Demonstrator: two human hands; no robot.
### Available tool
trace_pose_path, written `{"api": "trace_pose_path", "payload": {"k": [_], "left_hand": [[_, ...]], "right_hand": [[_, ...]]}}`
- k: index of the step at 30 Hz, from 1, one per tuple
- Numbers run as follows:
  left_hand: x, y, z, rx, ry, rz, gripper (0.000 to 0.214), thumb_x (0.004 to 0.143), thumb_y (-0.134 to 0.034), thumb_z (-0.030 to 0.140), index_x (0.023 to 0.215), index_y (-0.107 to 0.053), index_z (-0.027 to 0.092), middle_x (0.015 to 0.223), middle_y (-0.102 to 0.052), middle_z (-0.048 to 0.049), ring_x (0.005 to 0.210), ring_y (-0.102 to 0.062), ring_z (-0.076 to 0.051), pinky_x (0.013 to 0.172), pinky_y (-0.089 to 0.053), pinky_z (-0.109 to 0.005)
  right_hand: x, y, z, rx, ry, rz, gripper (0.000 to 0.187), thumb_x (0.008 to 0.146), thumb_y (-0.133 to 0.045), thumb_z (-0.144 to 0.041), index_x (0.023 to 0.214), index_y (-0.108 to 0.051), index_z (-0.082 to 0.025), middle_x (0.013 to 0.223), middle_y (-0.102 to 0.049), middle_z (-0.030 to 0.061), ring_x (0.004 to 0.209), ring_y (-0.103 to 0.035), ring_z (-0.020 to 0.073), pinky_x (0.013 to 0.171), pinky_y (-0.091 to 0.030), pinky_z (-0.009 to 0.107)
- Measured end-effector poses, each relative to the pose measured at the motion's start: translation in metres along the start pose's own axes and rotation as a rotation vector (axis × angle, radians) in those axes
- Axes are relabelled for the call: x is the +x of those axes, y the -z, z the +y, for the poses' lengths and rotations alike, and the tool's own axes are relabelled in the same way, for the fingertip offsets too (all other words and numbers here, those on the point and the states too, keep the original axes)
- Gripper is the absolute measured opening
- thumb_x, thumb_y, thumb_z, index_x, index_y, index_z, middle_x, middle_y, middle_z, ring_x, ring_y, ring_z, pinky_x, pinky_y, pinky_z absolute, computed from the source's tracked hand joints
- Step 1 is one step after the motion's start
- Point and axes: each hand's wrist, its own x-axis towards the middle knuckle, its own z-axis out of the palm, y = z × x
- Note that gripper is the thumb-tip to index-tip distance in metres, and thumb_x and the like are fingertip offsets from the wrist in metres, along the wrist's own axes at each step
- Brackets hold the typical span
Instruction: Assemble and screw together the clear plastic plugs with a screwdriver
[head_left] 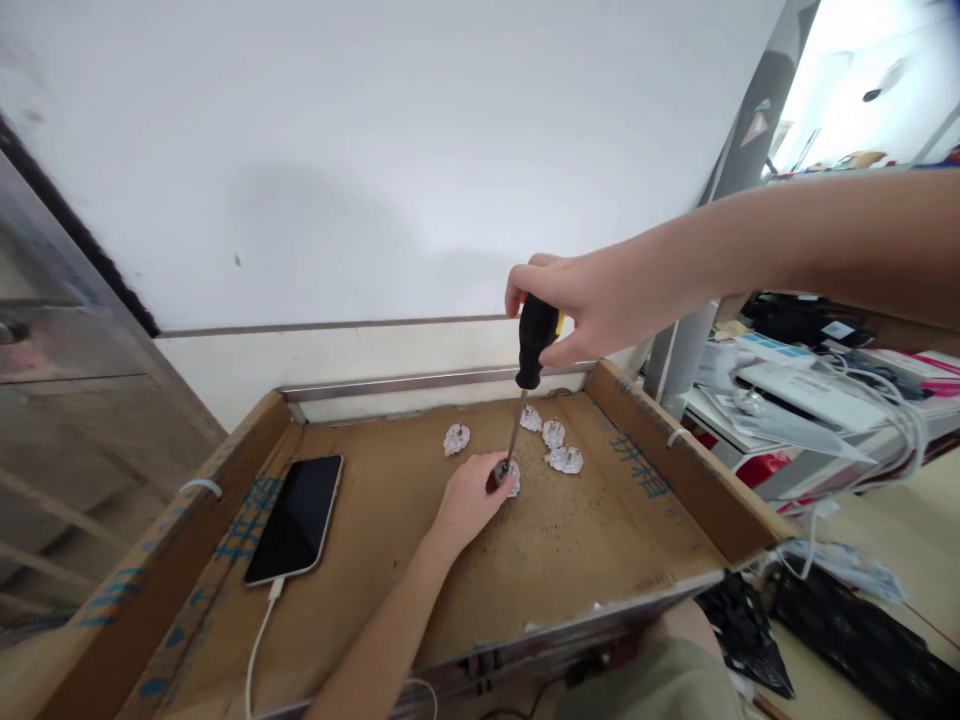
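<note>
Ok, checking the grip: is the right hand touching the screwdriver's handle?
Touching. The head view shows the right hand gripping the screwdriver's black handle, thumb against its side.

Left of my left grip (469,497), open cardboard (382,510) reaches to phone (296,520). Clear pieces (553,434) obstruct beyond and to right. Near-upright screwdriver (532,340) bars space above, under my right grip (551,310); cardboard wall (697,480) farther right.

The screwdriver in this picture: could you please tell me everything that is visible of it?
The screwdriver has a black handle with a yellow patch, apparently plastic or rubber, and a slim, metallic shaft. It stands steeply, handle up. The right hand grips its handle above the cardboard tray; the shaft runs down to a clear piece by the left hand, its tip indistinct.
</note>
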Motion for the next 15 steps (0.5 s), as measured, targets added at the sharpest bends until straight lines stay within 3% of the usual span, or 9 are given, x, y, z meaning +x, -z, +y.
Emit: {"api": "trace_pose_path", "payload": {"k": [3, 6, 8, 11, 13, 15], "left_hand": [[0.0, 0.003, 0.001, 0.027, -0.066, 0.037, 0.026, 0.085, -0.049, 0.031, 0.107, -0.059, 0.022, 0.101, -0.065, -0.0041, 0.094, -0.057, -0.02, 0.086, -0.044, -0.034], [-0.002, 0.005, 0.002, 0.021, -0.079, 0.096, 0.024, 0.085, -0.048, 0.029, 0.106, -0.059, 0.023, 0.101, -0.065, -0.0032, 0.094, -0.057, -0.019, 0.086, -0.045, -0.034], [-0.004, 0.005, 0.001, 0.014, -0.063, 0.095, 0.024, 0.084, -0.049, 0.029, 0.106, -0.058, 0.023, 0.101, -0.065, -0.003, 0.093, -0.058, -0.019, 0.085, -0.045, -0.033], [-0.004, 0.002, -0.001, 0.018, -0.035, 0.053, 0.025, 0.083, -0.051, 0.03, 0.106, -0.058, 0.023, 0.1, -0.065, -0.0024, 0.091, -0.058, -0.018, 0.083, -0.046, -0.033], [-0.004, 0.002, -0.003, 0.022, -0.019, 0.033, 0.026, 0.082, -0.052, 0.03, 0.106, -0.058, 0.023, 0.099, -0.065, -0.0022, 0.089, -0.058, -0.018, 0.082, -0.047, -0.033], [-0.004, 0.006, -0.002, 0.015, -0.017, 0.025, 0.025, 0.082, -0.053, 0.031, 0.106, -0.058, 0.023, 0.099, -0.065, -0.0023, 0.09, -0.058, -0.019, 0.083, -0.047, -0.034]], "right_hand": [[0.004, 0.0, -0.001, 0.033, -0.033, -0.057, 0.041, 0.074, -0.058, -0.046, 0.11, -0.052, -0.028, 0.08, -0.058, 0.002, 0.062, -0.052, 0.0131, 0.057, -0.035, 0.028], [0.012, -0.004, -0.004, -0.049, -0.11, 0.126, 0.047, 0.072, -0.055, -0.056, 0.102, -0.056, -0.02, 0.074, -0.057, 0.0058, 0.065, -0.053, 0.0168, 0.057, -0.034, 0.03], [0.018, -0.006, -0.006, 0.016, 0.018, 0.187, 0.048, 0.069, -0.06, -0.05, 0.108, -0.052, -0.023, 0.079, -0.057, 0.0045, 0.064, -0.052, 0.0151, 0.056, -0.034, 0.028], [0.022, -0.006, -0.008, 0.109, 0.174, 0.111, 0.045, 0.071, -0.06, -0.044, 0.111, -0.049, -0.027, 0.075, -0.057, 0.0014, 0.058, -0.05, 0.0122, 0.054, -0.033, 0.026], [0.021, -0.007, -0.01, 0.012, 0.07, 0.148, 0.039, 0.074, -0.054, -0.05, 0.1, -0.055, -0.022, 0.066, -0.054, 0.0032, 0.057, -0.049, 0.0142, 0.052, -0.032, 0.026], [0.019, -0.009, -0.012, -0.092, -0.064, 0.273, 0.037, 0.075, -0.051, -0.051, 0.088, -0.057, -0.016, 0.062, -0.052, 0.0057, 0.06, -0.05, 0.0168, 0.052, -0.029, 0.027]]}}
